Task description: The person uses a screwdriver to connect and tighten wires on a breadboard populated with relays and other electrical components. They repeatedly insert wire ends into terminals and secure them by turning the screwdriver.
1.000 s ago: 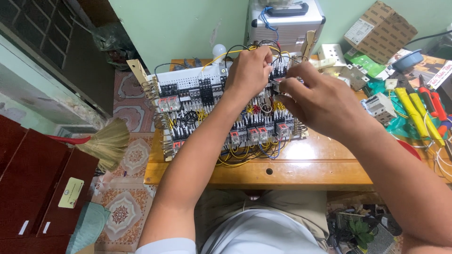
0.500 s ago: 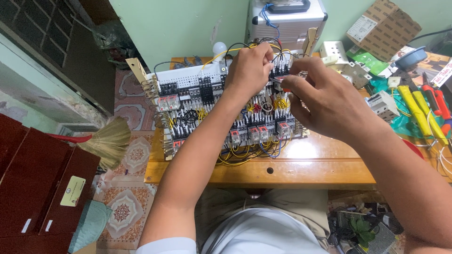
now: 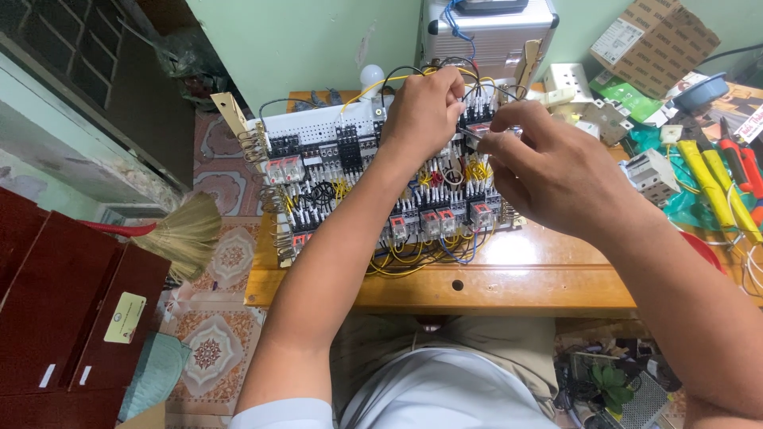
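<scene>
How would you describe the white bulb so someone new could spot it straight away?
Start at the wooden table and find the white wiring panel propped on it. Just past the panel's top edge, left of the left hand, sits the white bulb: the only smooth round thing among wires and blocky relays.
</scene>
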